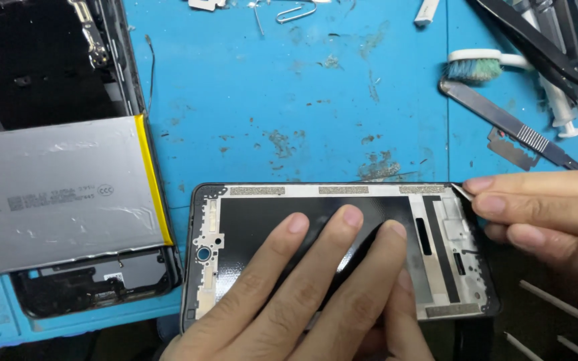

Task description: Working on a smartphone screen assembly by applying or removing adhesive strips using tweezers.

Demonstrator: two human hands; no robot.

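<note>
A phone frame [249,194] with a black inner plate and silver metal edges lies flat on the blue mat [302,100]. My left hand [316,294] presses down on its black middle with three fingers spread. My right hand [543,207] pinches a thin metal blade [461,192] whose tip touches the frame's upper right corner.
An opened tablet [55,281] with a silver battery [61,187] edged in yellow tape lies at the left. At the upper right are a toothbrush [479,65], a metal scalpel-like tool [503,120], a loose razor blade [513,150] and black tweezers [543,47].
</note>
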